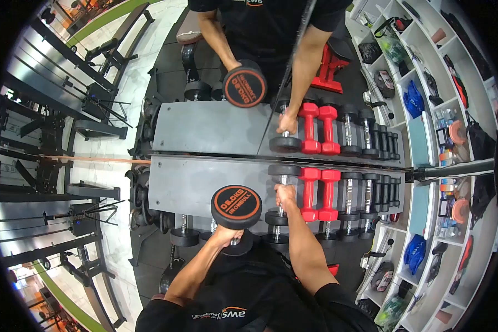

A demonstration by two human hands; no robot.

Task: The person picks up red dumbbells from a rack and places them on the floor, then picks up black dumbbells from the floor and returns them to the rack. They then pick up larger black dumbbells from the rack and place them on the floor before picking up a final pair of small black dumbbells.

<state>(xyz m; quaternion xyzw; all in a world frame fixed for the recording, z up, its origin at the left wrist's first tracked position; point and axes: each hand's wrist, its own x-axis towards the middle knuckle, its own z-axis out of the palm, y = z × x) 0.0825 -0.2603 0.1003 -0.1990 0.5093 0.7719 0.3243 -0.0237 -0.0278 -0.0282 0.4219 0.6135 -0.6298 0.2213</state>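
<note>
Left hand [225, 237]: fist wrapped round the handle of the big dumbbell [236, 207], lifted off the rack [188, 182], at 6 o'clock.
Right hand [285, 193]: clenched on the small dumbbell [282, 193] resting on the rack, at 5 o'clock.
Red dumbbells [318, 193]: just beside it, toward 3.
Mirror [205, 83]: at 12, doubling everything.

My left hand [227, 237] gripped an orange-faced black dumbbell [236, 207] lifted off the grey rack [182, 185]. My right hand [285, 193] clasped a chrome-handled dumbbell [282, 193] resting just beside two red dumbbells [318, 193], facing a mirror [205, 83].
</note>
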